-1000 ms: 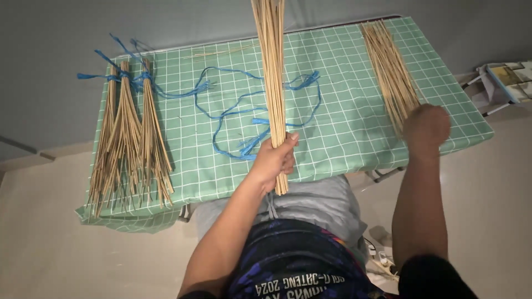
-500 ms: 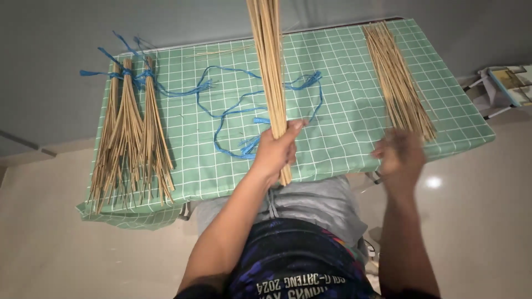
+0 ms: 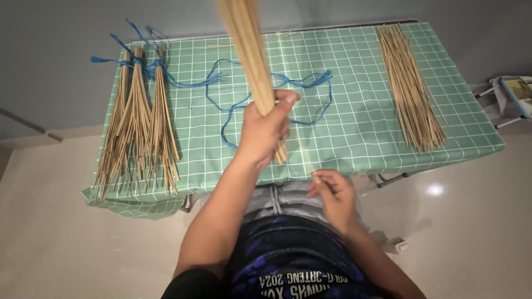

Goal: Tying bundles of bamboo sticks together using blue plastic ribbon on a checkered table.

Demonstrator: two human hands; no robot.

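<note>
My left hand (image 3: 263, 133) is shut on a thick bundle of thin tan sticks (image 3: 246, 50), held upright and tilted a little left over the green checked tablecloth (image 3: 354, 127). My right hand (image 3: 332, 194) is near my lap at the table's front edge. It pinches one thin stick (image 3: 303, 150) that points up toward the bundle. A loose pile of the same sticks (image 3: 413, 88) lies on the right side of the table. Blue string (image 3: 310, 83) lies in loops behind the bundle.
Three stick bundles (image 3: 141, 122) tied with blue string lie fanned out at the table's left end. A small white folding stand (image 3: 512, 94) is on the floor to the right. Pale tiled floor surrounds the table.
My right hand left the loose pile on the right and came in to my lap with a single stick. The bundle in my left hand tilted left and rose slightly.
</note>
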